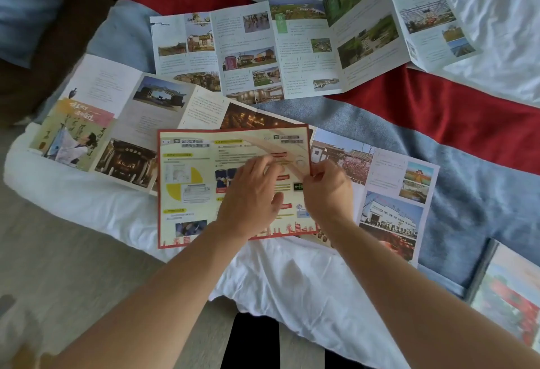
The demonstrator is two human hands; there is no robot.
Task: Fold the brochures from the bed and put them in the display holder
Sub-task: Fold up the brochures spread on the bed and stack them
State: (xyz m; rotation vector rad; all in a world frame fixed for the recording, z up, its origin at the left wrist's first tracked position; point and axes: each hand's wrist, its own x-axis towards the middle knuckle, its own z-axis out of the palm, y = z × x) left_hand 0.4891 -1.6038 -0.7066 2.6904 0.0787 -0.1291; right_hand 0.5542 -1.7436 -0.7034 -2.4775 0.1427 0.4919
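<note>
Brochures lie unfolded across the bed (306, 281): a red-bordered one (187, 181) nearest, overlapping a long one (117, 123), with another (292, 47) farther off. Both forearms reach in from the near edge. The left hand (251, 193) rests palm-down on the red-bordered brochure, fingers loosely spread. The right hand (328, 190) pinches that brochure's right edge between thumb and curled fingers.

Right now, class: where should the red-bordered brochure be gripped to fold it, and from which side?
Probably its right edge, from the right: the red-bordered brochure lies flat and unfolded, and the right hand already pinches there while the left hand presses the middle.
</note>
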